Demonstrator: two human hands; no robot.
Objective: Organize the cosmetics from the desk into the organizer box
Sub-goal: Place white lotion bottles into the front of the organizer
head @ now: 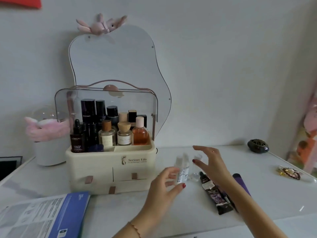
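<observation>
A cream organizer box [109, 170] with a raised smoky lid [106, 103] stands on the white desk, its top tray full of bottles. Right of it stand two small white bottles [182, 167] and a clear bottle [195, 169]. My left hand [164, 188] is open with its fingers curled beside the nearest white bottle, thumb in front of it; I cannot tell whether it touches. My right hand [209, 162] hovers open over the clear bottle. Dark tubes [212, 194] lie flat under my right forearm, with a purple tube [241, 184] beside them.
A mirror [116, 66] leans on the wall behind the box. A white container with a pink fluffy item [46, 131] stands at the left. A blue booklet [51, 215] lies at the front left. A dark oval object [257, 146] and hair clips [288, 172] lie at the right.
</observation>
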